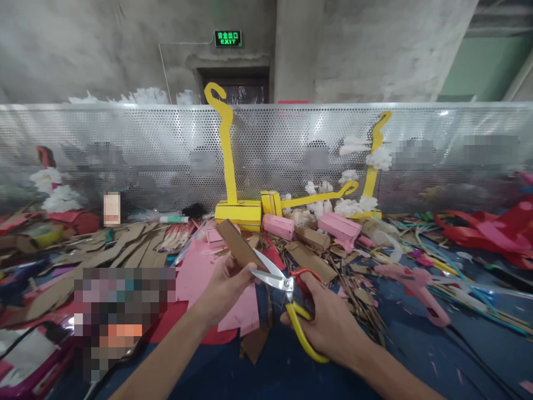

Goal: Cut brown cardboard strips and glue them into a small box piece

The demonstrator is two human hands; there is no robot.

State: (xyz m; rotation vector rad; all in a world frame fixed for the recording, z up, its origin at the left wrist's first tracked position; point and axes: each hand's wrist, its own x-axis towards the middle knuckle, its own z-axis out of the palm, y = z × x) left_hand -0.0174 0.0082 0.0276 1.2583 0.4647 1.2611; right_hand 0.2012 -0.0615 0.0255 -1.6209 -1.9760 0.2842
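Observation:
In the middle of the view, my left hand (228,286) pinches a strip of brown cardboard (239,244), tilted up and to the left. My right hand (327,311) grips a pair of scissors (286,284) with one red and one yellow handle. The blades stand apart, around the lower right end of the cardboard. Under my left hand lie pink sheets (239,311) over a red sheet (179,322). Behind the cardboard, a yellow box with a tall hooked neck (228,161) stands upright on the table.
A pink glue gun (420,286) lies to the right, its cord running forward. Cardboard scraps (368,305) and pink boxes (339,226) crowd the middle. Cardboard strips (125,247) are piled left. A perforated metal screen (275,150) rises behind the table. Red material (495,228) lies far right.

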